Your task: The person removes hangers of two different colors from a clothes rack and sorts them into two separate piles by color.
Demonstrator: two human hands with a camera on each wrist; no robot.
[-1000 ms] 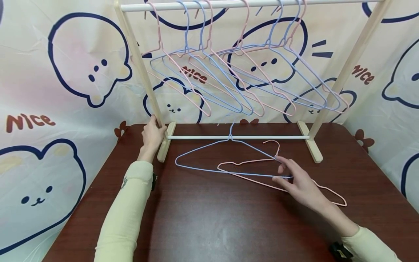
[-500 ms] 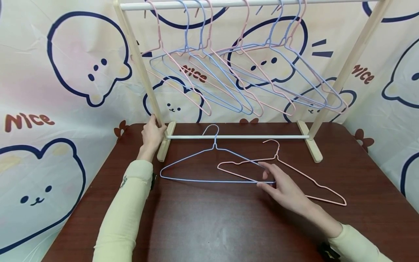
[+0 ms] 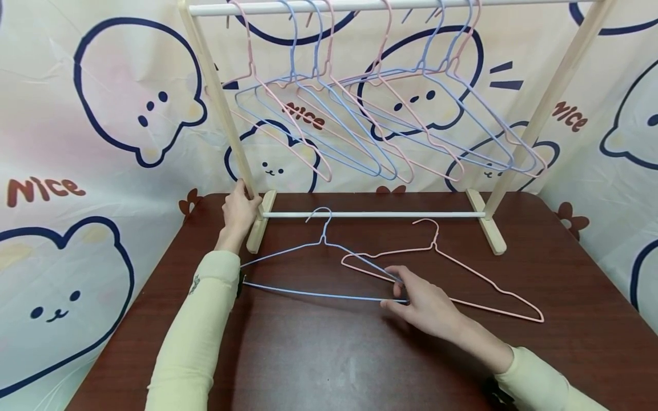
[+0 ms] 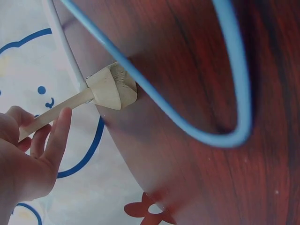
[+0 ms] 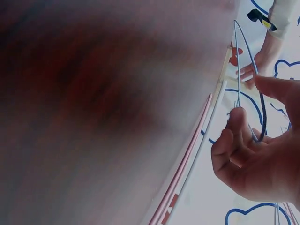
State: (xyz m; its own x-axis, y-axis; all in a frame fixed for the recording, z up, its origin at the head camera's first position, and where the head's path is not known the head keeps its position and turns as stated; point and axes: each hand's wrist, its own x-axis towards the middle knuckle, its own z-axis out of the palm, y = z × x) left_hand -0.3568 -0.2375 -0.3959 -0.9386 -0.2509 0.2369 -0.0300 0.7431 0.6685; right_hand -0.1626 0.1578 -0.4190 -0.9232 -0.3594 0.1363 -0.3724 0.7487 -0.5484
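Observation:
A blue hanger (image 3: 324, 234) is in my right hand (image 3: 426, 302), whose thumb and fingers hold its right end above the brown table (image 3: 329, 354). In the head view its left end passes behind my left sleeve; the left wrist view shows that bent blue end (image 4: 241, 108) close to the camera. My left hand (image 3: 239, 214) grips the rack's left wooden post (image 3: 215, 85) low down, near its foot (image 4: 110, 89). A pink hanger (image 3: 434, 246) lies on the table, partly behind the blue hanger and my right hand.
Several pink and blue hangers (image 3: 294, 45) hang from the rack's white top bar (image 3: 360, 7). A lower white bar (image 3: 401, 215) joins the two feet, the right foot (image 3: 487, 228) included. Patterned cloth (image 3: 46, 142) closes off the back and sides.
My right hand has moved left and nearer to me with the blue hanger, so its hook has come down from behind the lower bar. My left hand has stayed on the post.

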